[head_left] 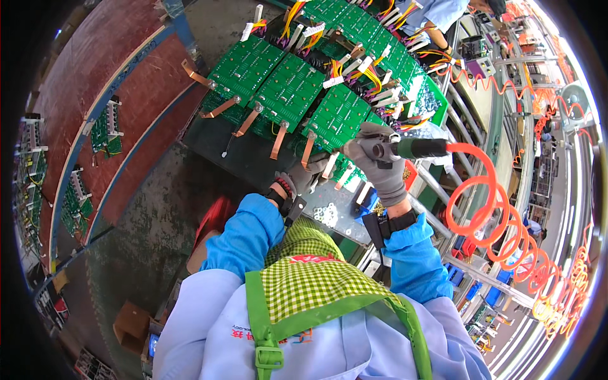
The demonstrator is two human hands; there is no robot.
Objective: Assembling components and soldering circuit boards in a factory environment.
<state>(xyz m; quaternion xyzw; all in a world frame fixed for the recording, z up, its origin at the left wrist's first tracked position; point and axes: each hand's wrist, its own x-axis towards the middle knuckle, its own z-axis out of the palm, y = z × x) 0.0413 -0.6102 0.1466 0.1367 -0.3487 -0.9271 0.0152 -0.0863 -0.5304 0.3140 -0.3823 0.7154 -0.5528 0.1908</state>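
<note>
My right hand [380,166], in a grey glove, is wrapped round an air screwdriver [420,148] with a dark body. A coiled orange hose [487,183] runs from its end. My left hand [303,175], gloved too, is closed at a short copper strip [330,165] on the near edge of a green circuit board. Its fingertips are partly hidden. The nearest board [334,119] lies left of my right hand. Beside it lie further green boards [288,87], with copper strips [278,140] bolted along their near edges.
Bundles of coloured wires with white connectors [364,65] stand up from the boards. Small washers [326,215] lie on the dark bench [244,156]. A blue bin [365,201] is near my right wrist. Red-brown shelving [152,82] is at left. Another person's arm [437,37] reaches in at the far side.
</note>
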